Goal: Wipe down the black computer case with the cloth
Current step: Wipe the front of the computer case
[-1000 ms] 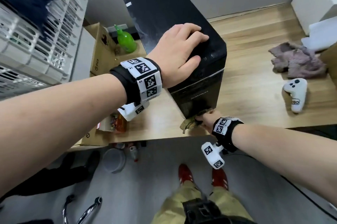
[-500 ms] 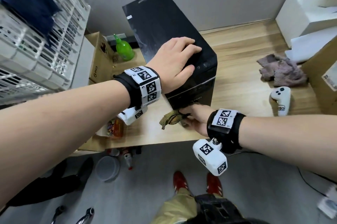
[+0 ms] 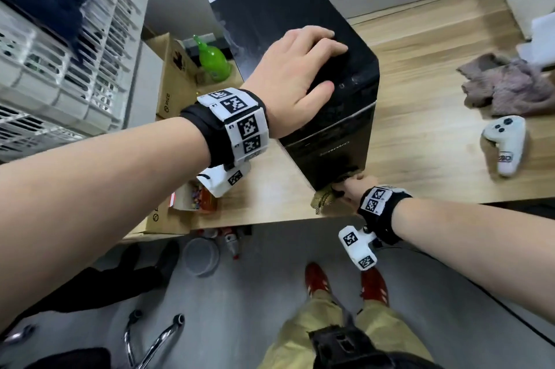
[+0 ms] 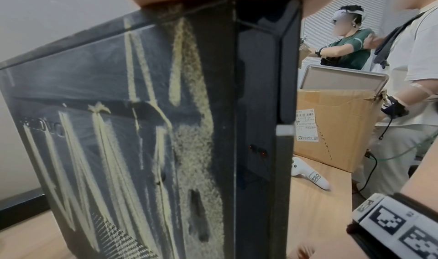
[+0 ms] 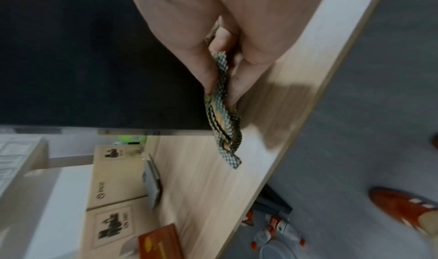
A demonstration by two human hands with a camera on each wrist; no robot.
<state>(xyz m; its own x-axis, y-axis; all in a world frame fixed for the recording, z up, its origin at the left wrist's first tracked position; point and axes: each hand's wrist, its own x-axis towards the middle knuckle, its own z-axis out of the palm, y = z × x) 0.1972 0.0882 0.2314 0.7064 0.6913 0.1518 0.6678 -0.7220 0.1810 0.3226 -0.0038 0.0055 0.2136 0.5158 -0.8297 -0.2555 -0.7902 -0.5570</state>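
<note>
The black computer case (image 3: 288, 23) stands upright on the wooden desk (image 3: 420, 158). My left hand (image 3: 300, 68) lies on its top near the front edge, fingers spread over the corner. My right hand (image 3: 357, 185) is low at the bottom of the case's front panel and grips a bunched yellow-and-black checked cloth (image 3: 322, 199) against it. The right wrist view shows the cloth (image 5: 222, 117) pinched between thumb and fingers, hanging past the case's lower corner (image 5: 94, 66). In the left wrist view the front panel (image 4: 118, 141) carries pale dusty streaks.
A white game controller (image 3: 504, 143) and a crumpled pinkish-grey rag (image 3: 507, 86) lie on the desk to the right. A green spray bottle (image 3: 214, 62) and cardboard boxes (image 3: 171, 80) stand left of the case. White crates (image 3: 69, 53) fill the far left. The desk edge is just behind my right wrist.
My right hand with the cloth has moved up to mid front panel and back down to the bottom of the panel. The left hand stays on top.
</note>
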